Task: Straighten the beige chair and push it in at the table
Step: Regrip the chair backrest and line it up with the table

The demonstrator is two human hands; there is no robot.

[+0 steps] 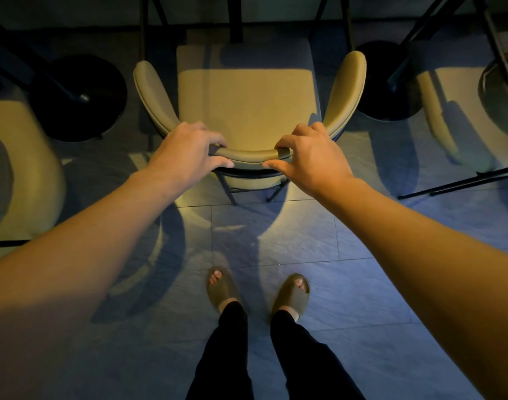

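The beige chair (247,102) stands straight in front of me, seen from above, with a square seat and a curved padded backrest that wraps round to both sides. My left hand (186,153) grips the top of the backrest left of its middle, fingers over the rail and thumb behind. My right hand (310,157) grips the same rail right of the middle. The front of the seat lies in shadow under the dark table edge (235,13) at the top of the view.
Two round black table bases (79,96) (388,82) flank the chair. Another beige chair (24,168) sits at the left, a third (460,111) at the right with black legs. My slippered feet (258,293) stand on the grey tiled floor behind the chair.
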